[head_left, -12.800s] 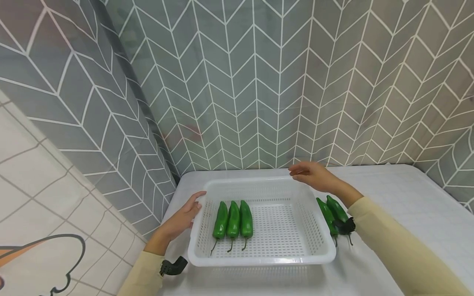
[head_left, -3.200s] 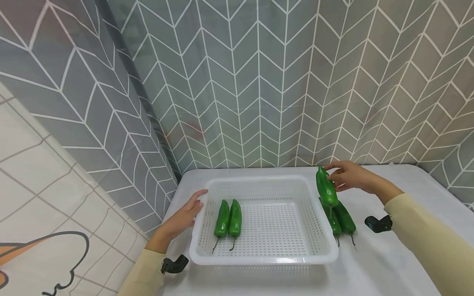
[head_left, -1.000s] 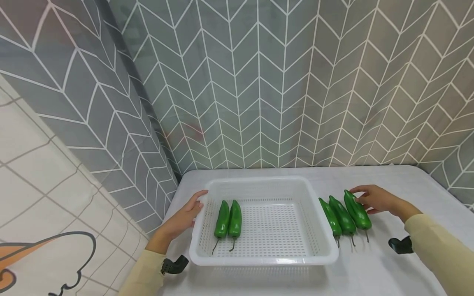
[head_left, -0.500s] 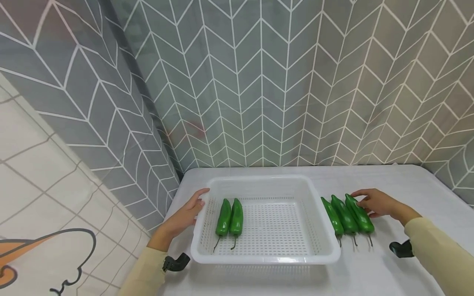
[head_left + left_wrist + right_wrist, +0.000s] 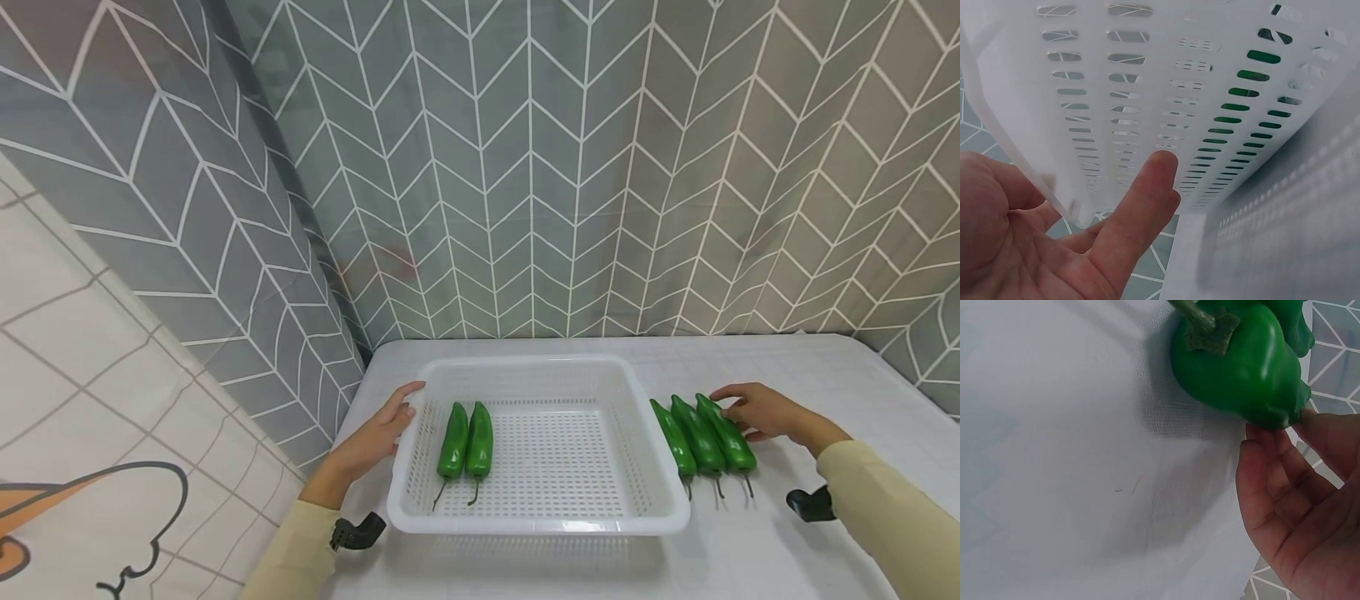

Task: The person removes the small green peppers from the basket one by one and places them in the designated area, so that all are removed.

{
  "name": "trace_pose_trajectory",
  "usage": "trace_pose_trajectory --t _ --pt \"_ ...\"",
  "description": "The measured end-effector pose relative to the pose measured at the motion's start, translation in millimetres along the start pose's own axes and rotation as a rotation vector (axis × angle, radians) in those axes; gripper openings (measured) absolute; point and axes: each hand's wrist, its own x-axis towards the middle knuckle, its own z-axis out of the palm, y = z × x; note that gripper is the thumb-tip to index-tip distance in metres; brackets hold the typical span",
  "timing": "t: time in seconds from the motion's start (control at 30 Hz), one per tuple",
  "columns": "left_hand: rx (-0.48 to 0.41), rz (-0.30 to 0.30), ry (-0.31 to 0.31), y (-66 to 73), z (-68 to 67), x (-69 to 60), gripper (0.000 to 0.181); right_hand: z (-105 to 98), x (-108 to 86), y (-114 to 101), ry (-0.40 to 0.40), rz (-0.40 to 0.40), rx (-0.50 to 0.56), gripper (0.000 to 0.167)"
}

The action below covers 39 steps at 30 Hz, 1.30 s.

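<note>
Pinching the outermost green chili pepper [image 5: 723, 437] between thumb and curled fingers of the right hand [image 5: 768, 412], on the flank near the pointed end; contact plain in the wrist view, firmness impossible to judge. Apparently down on the white tablecloth [image 5: 727, 558], with stem turned toward the person.

Just beyond the right fingertips, on the side toward the left hand: a middle green chili pepper [image 5: 697, 435], close alongside the pinched one. Farther from the same fingers, an inner green chili pepper [image 5: 672, 437], right beside the wall of a white perforated plastic basket [image 5: 540, 527]. All in one slanted row, with stems the same way.

Steadying that basket, by the look of it, with the left hand [image 5: 375, 433]: thumb over the rim, fingers against the outer perforated wall, so clamped on the edge. Inside, a little past the left fingertips, on the basket floor: a first basket pepper [image 5: 453, 442] and a second basket pepper [image 5: 480, 442], side by side, well apart from the right fingers.

Judged step in hand: lining up the outermost pepper outside the basket, nearly finished. Next move seems to call for spreading the right thumb and fingers clear without nudging the row, then reaching over the rim toward the remaining pair. Likely to roll if brushed.
</note>
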Motion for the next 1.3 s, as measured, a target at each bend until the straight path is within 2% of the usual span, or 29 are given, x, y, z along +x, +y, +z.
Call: trace_pose_trajectory --t 0.43,0.63,1.3 --pt "-0.003 0.012 0.000 0.4 -0.6 0.6 0.051 -2.1 -3.6 4.4 0.005 0.008 -0.008 0.044" --pt "0.001 0.011 0.001 1.3 -0.3 0.3 0.051 -6.5 -5.3 -1.3 0.021 0.002 -0.028 0.047" --pt "-0.009 0.004 -0.006 -2.1 -1.7 1.2 0.052 6.6 -8.2 -27.7 0.194 -0.222 -0.112 0.043"
